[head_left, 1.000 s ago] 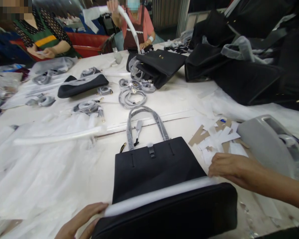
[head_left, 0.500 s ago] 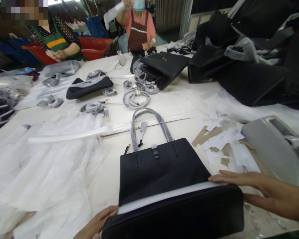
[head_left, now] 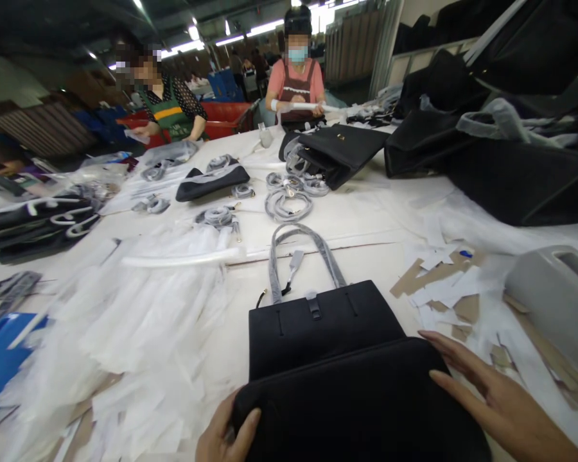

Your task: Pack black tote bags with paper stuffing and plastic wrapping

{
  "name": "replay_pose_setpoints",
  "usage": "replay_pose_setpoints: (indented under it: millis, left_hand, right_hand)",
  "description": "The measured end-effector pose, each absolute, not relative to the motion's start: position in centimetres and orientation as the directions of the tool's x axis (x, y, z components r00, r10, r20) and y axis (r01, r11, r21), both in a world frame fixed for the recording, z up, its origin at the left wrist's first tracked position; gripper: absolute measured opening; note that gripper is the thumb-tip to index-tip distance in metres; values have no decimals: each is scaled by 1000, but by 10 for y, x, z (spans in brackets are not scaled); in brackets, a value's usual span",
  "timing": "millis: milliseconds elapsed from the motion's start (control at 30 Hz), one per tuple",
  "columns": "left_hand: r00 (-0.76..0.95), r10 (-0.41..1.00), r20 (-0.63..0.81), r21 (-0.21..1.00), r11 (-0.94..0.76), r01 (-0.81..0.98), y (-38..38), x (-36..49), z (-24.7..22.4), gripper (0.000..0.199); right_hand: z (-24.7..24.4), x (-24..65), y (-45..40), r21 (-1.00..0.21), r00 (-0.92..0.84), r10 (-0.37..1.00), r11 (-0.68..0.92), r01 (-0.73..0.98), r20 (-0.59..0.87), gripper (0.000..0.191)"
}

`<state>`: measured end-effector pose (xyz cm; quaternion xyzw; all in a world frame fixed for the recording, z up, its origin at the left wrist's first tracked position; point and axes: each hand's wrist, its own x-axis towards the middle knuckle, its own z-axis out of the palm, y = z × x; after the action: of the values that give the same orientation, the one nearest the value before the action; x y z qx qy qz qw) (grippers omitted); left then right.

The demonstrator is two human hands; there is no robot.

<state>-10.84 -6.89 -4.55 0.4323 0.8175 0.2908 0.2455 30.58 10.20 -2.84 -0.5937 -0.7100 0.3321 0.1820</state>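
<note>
A black handbag [head_left: 325, 333] lies on the white table with its wrapped handles [head_left: 307, 232] pointing away from me. Its broad base [head_left: 356, 410] faces me, tilted up. My left hand [head_left: 228, 427] grips the base's left corner, thumb on the base and fingers round the edge. At the right corner, my right hand [head_left: 476, 385] holds the edge between its fingers and thumb. A small dark closure tab [head_left: 314, 308] sits at the bag's top edge, and a grey tag [head_left: 296, 262] lies inside the handle loop.
White wrapping sheets [head_left: 158, 321] heap at left. Paper and card scraps [head_left: 446, 282] lie right, beside a grey plastic machine [head_left: 553, 308]. Coiled wrapped straps [head_left: 289, 205] and more black bags [head_left: 347, 144] are beyond. Two co-workers [head_left: 298, 83] stand across the table.
The bag's base has tipped further up, covering the white strip along its edge. My left thumb has come onto the base. The view has lifted; a co-worker's raised hand has come down.
</note>
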Motion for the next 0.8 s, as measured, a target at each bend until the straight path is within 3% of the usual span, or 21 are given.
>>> replay_pose_setpoints:
  millis: [133, 233, 300, 367, 467, 600, 700, 767, 800]
  left_hand:
    - [-588, 780, -213, 727, 529, 438, -61, -94, -47, 52]
    - [-582, 787, -203, 677, 543, 497, -57, -90, -37, 48]
    - [-569, 816, -98, 593, 507, 626, -56, -86, -28, 47]
    - [-523, 846, 100, 475, 422, 772, -53, -78, -17, 49]
    - [-319, 891, 324, 326, 211, 921, -39, -49, -3, 47]
    - [162, 958, 235, 333, -236, 913, -11, 9, -4, 50]
    - [227, 956, 186, 355, -281, 892, 2, 35, -13, 49]
    - [202, 962, 184, 368, -257, 894, 5, 39, -17, 48]
    - [199, 963, 184, 374, -256, 891, 5, 39, -18, 48]
  right_hand:
    - [-36, 283, 99, -751, -168, 985, 86, 655, -33, 55]
    - [-35, 277, 102, -770, -222, 975, 149, 620, 10, 48]
    - [-32, 277, 104, -778, -268, 963, 181, 602, 18, 46]
    - [-30, 277, 106, -783, -292, 956, 195, 591, 18, 46]
    - [-29, 276, 109, -780, -311, 950, 222, 585, 37, 46]
    - [-27, 273, 111, -755, -328, 941, 278, 594, 88, 46]
    - [-21, 283, 99, -692, -245, 939, 343, 634, 241, 47]
    - [-17, 297, 81, -682, -97, 952, 276, 677, 289, 45]
    - [-16, 304, 70, -714, -19, 970, 192, 673, 243, 43]
